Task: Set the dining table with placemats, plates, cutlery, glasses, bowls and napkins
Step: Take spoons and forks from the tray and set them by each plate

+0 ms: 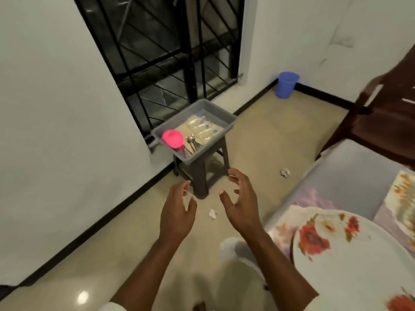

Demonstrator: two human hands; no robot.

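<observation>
A grey tray stands on a dark plastic stool by the barred window. In it lie a pink bowl, several metal spoons, and clear glasses on a beige mat. My left hand and my right hand hover in front of the stool, below the tray, fingers loosely spread, holding nothing. At the right a white plate with red flowers sits on a floral placemat on the dining table.
A blue bin stands in the far corner. Crumpled paper scraps lie on the tiled floor, another near my hands. A dark wooden chair stands behind the table. A white wall runs along the left.
</observation>
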